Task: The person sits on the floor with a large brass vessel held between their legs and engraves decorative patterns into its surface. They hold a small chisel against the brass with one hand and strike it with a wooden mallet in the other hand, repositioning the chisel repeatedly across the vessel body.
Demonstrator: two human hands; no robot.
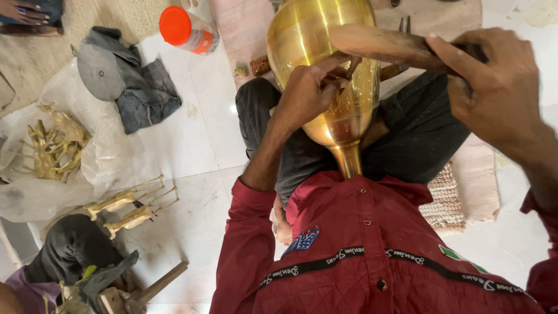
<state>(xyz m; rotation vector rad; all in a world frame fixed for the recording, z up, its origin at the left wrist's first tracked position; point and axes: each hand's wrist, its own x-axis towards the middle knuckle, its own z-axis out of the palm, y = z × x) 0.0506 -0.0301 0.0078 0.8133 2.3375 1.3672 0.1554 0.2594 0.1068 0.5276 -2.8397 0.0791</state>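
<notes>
One brass vase (pixel 325 70) rests on the seated person's lap, neck toward the chest. The left hand (pixel 311 93) pinches one thin chisel (pixel 351 68) against the vase wall. The right hand (pixel 494 87) is clenched around one wooden mallet (pixel 383 45) lying across the vase. On the floor to the left: two brass deer figures (pixel 131 209), one orange-capped jar (pixel 189 29), one grey cloth (pixel 136 81).
</notes>
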